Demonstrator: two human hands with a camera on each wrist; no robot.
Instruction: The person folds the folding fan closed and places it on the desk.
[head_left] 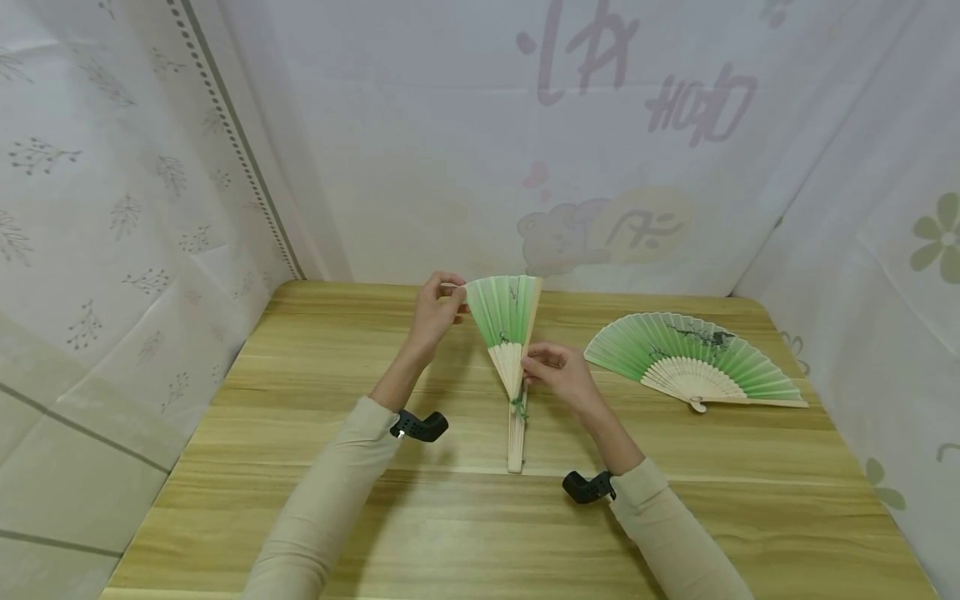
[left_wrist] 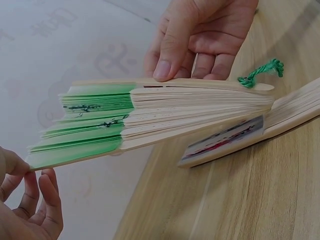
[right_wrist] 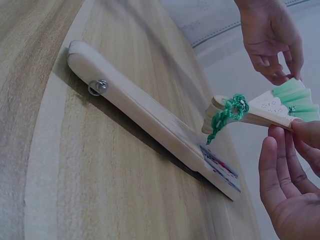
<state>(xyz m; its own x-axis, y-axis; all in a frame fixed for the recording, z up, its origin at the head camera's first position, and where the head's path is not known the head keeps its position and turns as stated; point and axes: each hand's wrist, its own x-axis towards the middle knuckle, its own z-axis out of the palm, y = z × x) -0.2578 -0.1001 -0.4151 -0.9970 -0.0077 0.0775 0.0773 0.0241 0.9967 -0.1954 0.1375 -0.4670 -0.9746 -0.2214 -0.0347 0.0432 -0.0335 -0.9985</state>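
We record 1 partly spread green folding fan (head_left: 504, 312) held above the bench (head_left: 465, 533). Left grip (head_left: 437, 308): thumb and finger together on the fan, pinching the outer corner of its leaf. Right grip (head_left: 562, 371): clamped on the opposite outer stick, lower down, near where the leaf ends. We note a green cord (left_wrist: 259, 73) at the fan's pivot end. Beneath it, 1 closed folding fan (head_left: 516, 450) lies on the bench, with a metal ring (right_wrist: 97, 88) near its pivot end and dark and red print on its leaf. To the right, well apart, we find 1 widely spread green folding fan (head_left: 690, 358) on the bench, its leaf bearing a dark print.
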